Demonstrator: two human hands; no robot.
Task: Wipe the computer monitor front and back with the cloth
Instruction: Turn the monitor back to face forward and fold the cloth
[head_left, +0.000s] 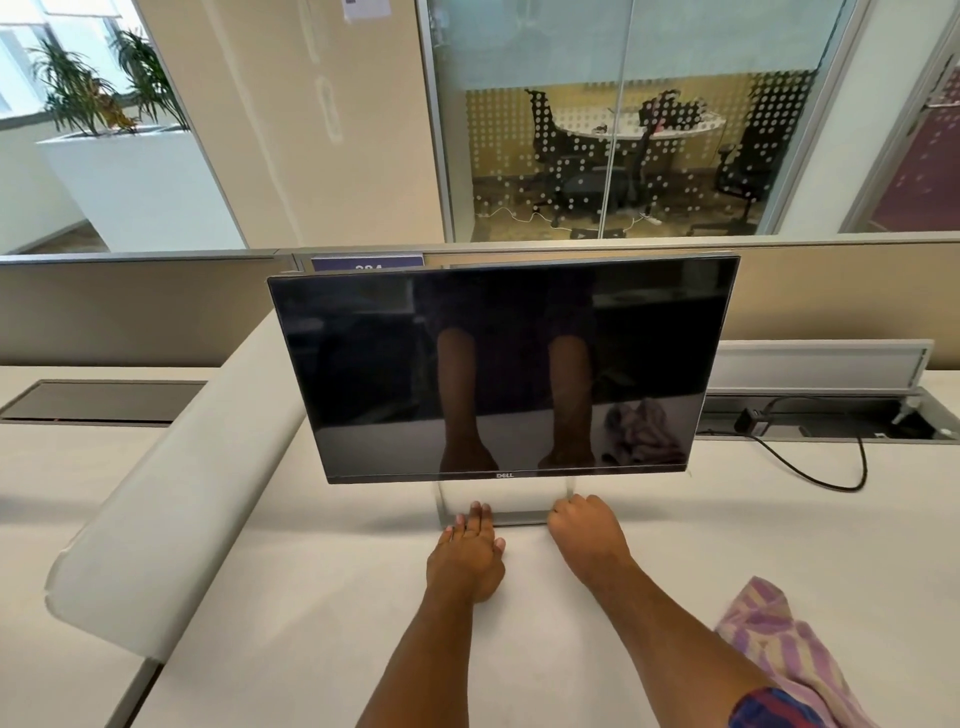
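Black-screened monitor (501, 371) stood upright on the pale counter (311, 597), display dark, facing you. Your left hand (470, 553) lay flat, fingers extended, touching the stand base (519, 517). Your right hand (587, 535) was curled against the base's other end; whether it gripped, I could not tell. Striped purple cloth (779, 639) lay unheld beside your right forearm.

monitor (504, 374) bezel: "DELL" | purple sign (368, 263): digits cut off

Glass-walled meeting room (623, 156) (dotted film), potted plants (98, 83), beige partition (130, 306).
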